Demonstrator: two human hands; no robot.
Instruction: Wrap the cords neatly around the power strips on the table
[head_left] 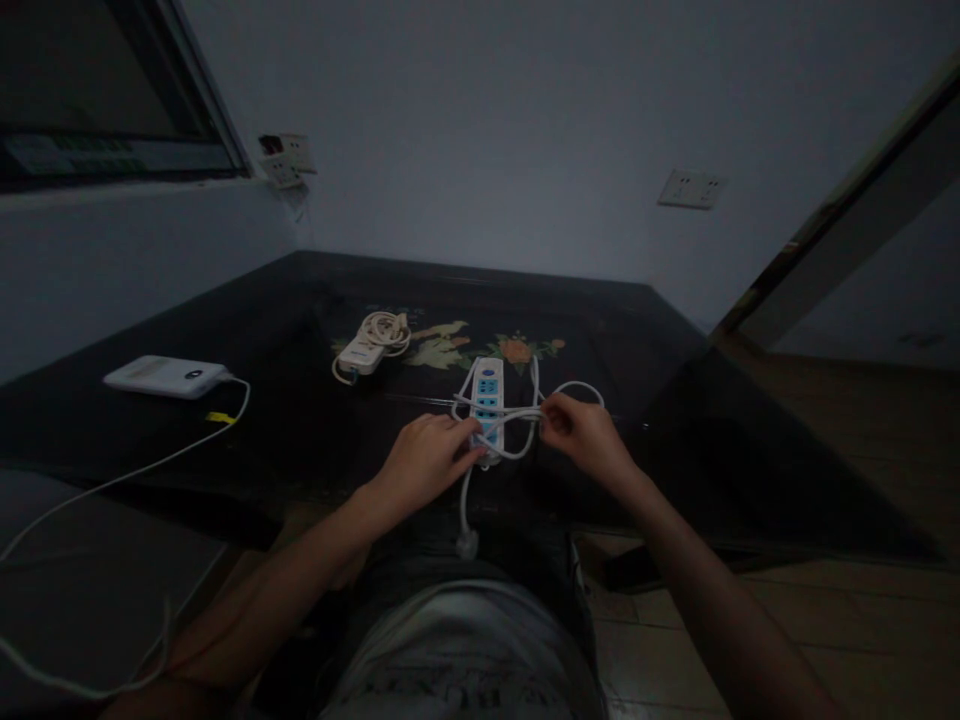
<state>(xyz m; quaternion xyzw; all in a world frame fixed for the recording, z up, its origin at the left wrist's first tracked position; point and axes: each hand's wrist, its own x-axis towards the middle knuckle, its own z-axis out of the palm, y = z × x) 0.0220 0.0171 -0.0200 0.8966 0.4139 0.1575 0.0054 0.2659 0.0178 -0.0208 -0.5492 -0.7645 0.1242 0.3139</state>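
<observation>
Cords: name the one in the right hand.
The looped cord over the blue-socketed strip; the coiled beige cord and leftmost cord are unheld.

White power strip (pixel 488 396), black floral worktop (pixel 675 430)
Sockets (pixel 489 387) blue; cord (pixel 535 380) white; printed flower (pixel 516 350) orange, leaves (pixel 435 350) pale green; tag (pixel 220 417) yellow; coiled cable (pixel 384 322) cream.

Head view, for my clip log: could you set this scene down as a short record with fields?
Left hand: at the near end of the power strip, grip unclear
Right hand: pinching white cable looped across the strip
Plug: by the table's near edge
Table: black, floral design
Left of strip: white block with coiled cord
Far left: white device, cable attached
Lighting: dim
</observation>
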